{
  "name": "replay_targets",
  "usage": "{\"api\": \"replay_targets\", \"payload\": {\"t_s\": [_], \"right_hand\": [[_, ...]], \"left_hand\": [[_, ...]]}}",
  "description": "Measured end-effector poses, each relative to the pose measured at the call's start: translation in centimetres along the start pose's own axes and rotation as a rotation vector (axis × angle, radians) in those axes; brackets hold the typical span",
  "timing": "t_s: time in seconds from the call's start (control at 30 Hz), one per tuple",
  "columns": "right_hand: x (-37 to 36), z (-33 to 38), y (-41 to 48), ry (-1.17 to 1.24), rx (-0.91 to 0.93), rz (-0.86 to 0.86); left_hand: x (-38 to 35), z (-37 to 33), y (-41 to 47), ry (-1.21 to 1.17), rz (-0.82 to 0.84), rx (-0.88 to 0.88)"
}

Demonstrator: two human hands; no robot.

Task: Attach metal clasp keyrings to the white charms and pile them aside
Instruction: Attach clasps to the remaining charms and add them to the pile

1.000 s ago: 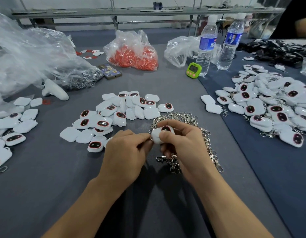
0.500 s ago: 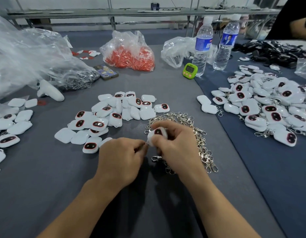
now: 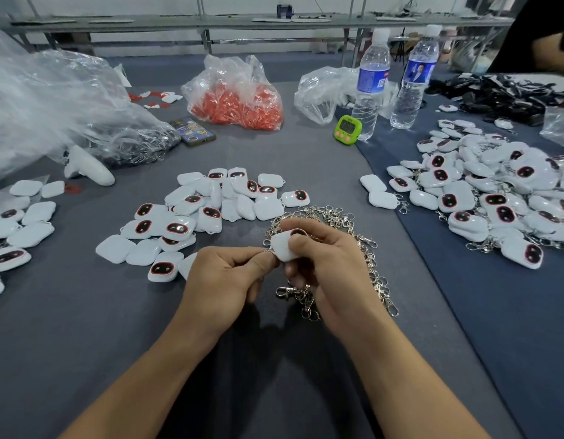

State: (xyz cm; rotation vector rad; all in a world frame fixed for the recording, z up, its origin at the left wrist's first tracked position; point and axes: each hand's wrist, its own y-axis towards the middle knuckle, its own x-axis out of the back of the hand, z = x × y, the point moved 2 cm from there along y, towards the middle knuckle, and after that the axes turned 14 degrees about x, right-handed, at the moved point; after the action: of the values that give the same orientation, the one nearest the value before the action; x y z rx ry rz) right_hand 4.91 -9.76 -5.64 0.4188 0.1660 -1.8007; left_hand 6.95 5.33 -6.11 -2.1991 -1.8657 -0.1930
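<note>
A: While the right hand (image 3: 331, 270) pinches the white charm (image 3: 282, 248) between thumb and fingers just above the heap of clasps (image 3: 374, 274), the left hand (image 3: 223, 280) pinches something small and metal against the charm's left corner. Is that the ring?

B: It looks like the ring (image 3: 268, 250) of a clasp, though it's tiny and half covered by fingertips. The person seems to be threading it through the charm's loop.

A: What makes that go well?

B: Probably holding the charm steady with the loop turned toward the left hand and working the ring's open end all the way through. It would also help to lift clear of the heap so no neighbouring clasp snags. Then it belongs with the finished charms (image 3: 496, 201), well to the right of the heap.

A: And the ones waiting?

B: The bare charms (image 3: 211, 210) lie just left of the heap and beyond it, some face up, some face down.

A: What can't be made out?

B: The loop itself, hidden behind the left fingertips, and whether the ring is already through. A lone clasp (image 3: 287, 292) shows between the two hands, but it's unclear whether it belongs to that ring or to the heap. The right palm also covers part of the heap.
</note>
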Motion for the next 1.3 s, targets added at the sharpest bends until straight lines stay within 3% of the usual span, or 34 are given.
{"api": "replay_targets", "payload": {"t_s": [0.07,0.17,0.23,0.37,0.47,0.53,0.67,0.73,0.83,0.9,0.97,1.03,1.17,1.3], "right_hand": [[-0.1,-0.1,-0.3,-0.171,0.105,-0.006],[-0.6,-0.5,-1.2,-0.714,0.421,0.093],[-1.2,-0.8,-1.7,-0.836,0.513,0.179],[-0.9,-0.4,-0.9,-0.637,0.382,0.057],[-0.4,0.2,-0.3,-0.23,0.179,-0.032],[-0.4,0.4,-0.4,-0.03,0.098,-0.025],[-0.8,0.3,-0.6,-0.112,0.14,0.011],[-0.8,0.1,-0.9,-0.376,0.278,0.019],[-1.5,-0.8,-1.9,-0.73,0.474,0.143],[-1.9,-1.1,-2.1,-0.805,0.5,0.166],[-1.6,-1.1,-1.7,-0.727,0.436,0.105],[-1.2,-0.7,-1.1,-0.582,0.319,0.011],[-0.8,-0.3,-0.5,-0.163,0.135,-0.057],[-0.7,-0.1,-0.6,-0.047,0.08,-0.049]], "left_hand": [[0.3,0.1,-0.2,0.193,-0.08,-0.091],[0.6,-0.1,-0.6,0.861,-0.227,-0.368],[0.7,-0.2,-0.8,1.018,-0.27,-0.5],[0.9,-0.1,-0.8,0.864,-0.357,-0.473],[0.4,0.0,-0.4,0.274,-0.189,-0.174],[0.0,0.0,0.0,0.043,-0.108,-0.087],[0.1,-0.1,-0.2,0.019,-0.048,-0.049],[0.6,0.1,-0.3,0.296,-0.137,-0.171],[1.0,-0.2,-0.6,0.946,-0.278,-0.464],[0.8,-0.4,-0.7,1.075,-0.279,-0.525],[0.8,-0.1,-0.6,1.021,-0.285,-0.469],[0.9,0.0,-0.6,0.787,-0.297,-0.341],[0.4,0.4,0.5,0.13,0.002,-0.024],[0.1,0.0,0.2,-0.032,0.042,0.064]]}}
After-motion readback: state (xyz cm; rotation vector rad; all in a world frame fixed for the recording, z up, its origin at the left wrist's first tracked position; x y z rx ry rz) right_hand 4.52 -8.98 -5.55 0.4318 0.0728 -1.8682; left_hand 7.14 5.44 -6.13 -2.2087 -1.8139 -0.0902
